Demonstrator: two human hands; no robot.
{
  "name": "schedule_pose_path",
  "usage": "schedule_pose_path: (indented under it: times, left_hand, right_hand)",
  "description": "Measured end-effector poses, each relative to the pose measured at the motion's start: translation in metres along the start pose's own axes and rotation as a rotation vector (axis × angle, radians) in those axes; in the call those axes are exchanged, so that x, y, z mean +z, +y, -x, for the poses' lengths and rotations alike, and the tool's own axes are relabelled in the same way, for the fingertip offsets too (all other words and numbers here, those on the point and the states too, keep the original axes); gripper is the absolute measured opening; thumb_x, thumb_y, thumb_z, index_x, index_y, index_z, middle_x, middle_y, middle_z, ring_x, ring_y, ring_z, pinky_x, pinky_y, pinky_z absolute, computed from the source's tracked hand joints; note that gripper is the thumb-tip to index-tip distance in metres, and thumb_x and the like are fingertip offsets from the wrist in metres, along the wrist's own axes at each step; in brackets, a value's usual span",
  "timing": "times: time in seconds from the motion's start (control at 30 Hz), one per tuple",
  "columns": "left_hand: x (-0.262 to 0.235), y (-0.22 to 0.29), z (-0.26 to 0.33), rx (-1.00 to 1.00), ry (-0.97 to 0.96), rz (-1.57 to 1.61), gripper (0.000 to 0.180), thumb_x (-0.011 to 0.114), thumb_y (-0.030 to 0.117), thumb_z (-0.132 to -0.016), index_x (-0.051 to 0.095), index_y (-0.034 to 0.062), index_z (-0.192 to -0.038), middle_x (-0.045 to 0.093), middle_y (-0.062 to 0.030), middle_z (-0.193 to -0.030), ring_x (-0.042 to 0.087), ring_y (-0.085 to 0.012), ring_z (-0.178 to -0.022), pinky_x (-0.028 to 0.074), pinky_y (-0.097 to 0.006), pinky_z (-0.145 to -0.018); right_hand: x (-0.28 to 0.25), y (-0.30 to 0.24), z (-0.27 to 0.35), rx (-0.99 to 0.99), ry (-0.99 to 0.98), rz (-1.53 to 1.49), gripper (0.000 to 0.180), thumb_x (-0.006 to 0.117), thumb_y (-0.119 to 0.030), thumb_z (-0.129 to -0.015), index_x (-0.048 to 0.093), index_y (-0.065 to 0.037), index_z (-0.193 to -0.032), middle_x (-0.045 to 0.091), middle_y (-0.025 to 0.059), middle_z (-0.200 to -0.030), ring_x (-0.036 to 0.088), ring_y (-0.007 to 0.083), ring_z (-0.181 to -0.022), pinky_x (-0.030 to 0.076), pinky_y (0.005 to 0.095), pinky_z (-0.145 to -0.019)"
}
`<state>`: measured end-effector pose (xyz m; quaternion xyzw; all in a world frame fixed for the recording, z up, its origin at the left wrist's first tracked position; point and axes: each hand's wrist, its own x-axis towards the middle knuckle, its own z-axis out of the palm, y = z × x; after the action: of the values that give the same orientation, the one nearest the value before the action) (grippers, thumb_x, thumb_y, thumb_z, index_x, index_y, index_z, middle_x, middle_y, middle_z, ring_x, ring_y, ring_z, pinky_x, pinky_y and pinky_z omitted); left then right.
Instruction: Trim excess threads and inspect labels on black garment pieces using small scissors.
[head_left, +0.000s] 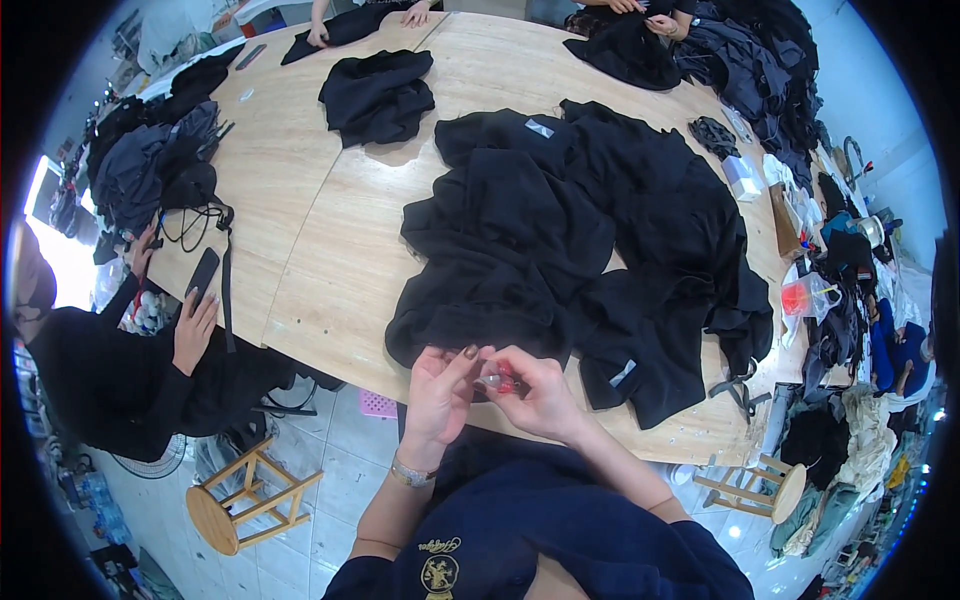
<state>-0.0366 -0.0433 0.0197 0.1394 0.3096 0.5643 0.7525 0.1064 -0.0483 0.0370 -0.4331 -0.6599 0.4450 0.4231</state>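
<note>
Both my hands are close together at the table's near edge, over the hem of a black garment (480, 295). My left hand (440, 390) is closed, thumb against the fingers; whatever it pinches is too small to make out. In my right hand (540, 393) is a small red-handled tool (506, 378) with a shiny part, which points toward the left fingertips. Its exact kind is partly hidden by the fingers. More black garments (660, 210) spread over the table to the right, some showing a pale label (540, 128).
The wooden table (310, 250) also bears a folded black piece (380, 97) and a dark cloth pile (140, 165). A person in black (110, 370) sits at the left, a hand by a phone (204, 272). Two others work across the table. Wooden stools (235, 510) stand below; a red drink cup (800, 298) is at right.
</note>
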Motion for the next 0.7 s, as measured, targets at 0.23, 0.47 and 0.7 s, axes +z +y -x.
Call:
schedule_pose_path:
  times: [0.23,0.47,0.7]
  left_hand:
    - [-0.007,0.009,0.005,-0.03,-0.115,0.08,0.028,0.057,-0.002,-0.084,0.049,0.005,-0.11,0.059,-0.0052,-0.099,0.063,-0.017,-0.088,0.05,-0.028,-0.077]
    - [-0.005,0.012,0.008,-0.071,-0.13,0.099,0.032,0.056,-0.002,-0.085,0.048,0.0047,-0.115,0.058,-0.0055,-0.102,0.063,-0.016,-0.088,0.051,-0.027,-0.078]
    - [0.0,0.011,0.01,-0.064,-0.166,0.065,0.034,0.058,-0.003,-0.083,0.047,0.0032,-0.115,0.057,-0.0071,-0.105,0.061,-0.0162,-0.091,0.051,-0.028,-0.081]
  right_hand:
    - [-0.011,0.029,0.004,0.071,0.184,-0.009,0.023,0.068,-0.011,-0.079,0.051,-0.002,-0.092,0.05,0.0017,-0.062,0.045,0.0072,-0.048,0.037,0.0221,-0.046]
    - [-0.013,0.03,-0.001,-0.151,0.066,0.552,0.022,0.069,-0.016,-0.072,0.054,-0.005,-0.084,0.058,0.009,-0.065,0.058,0.0242,-0.054,0.044,0.0314,-0.048]
    - [-0.013,0.027,-0.009,-0.242,0.114,0.723,0.021,0.069,-0.021,-0.072,0.054,-0.008,-0.081,0.054,0.0049,-0.065,0.056,0.0205,-0.051,0.042,0.0299,-0.045]
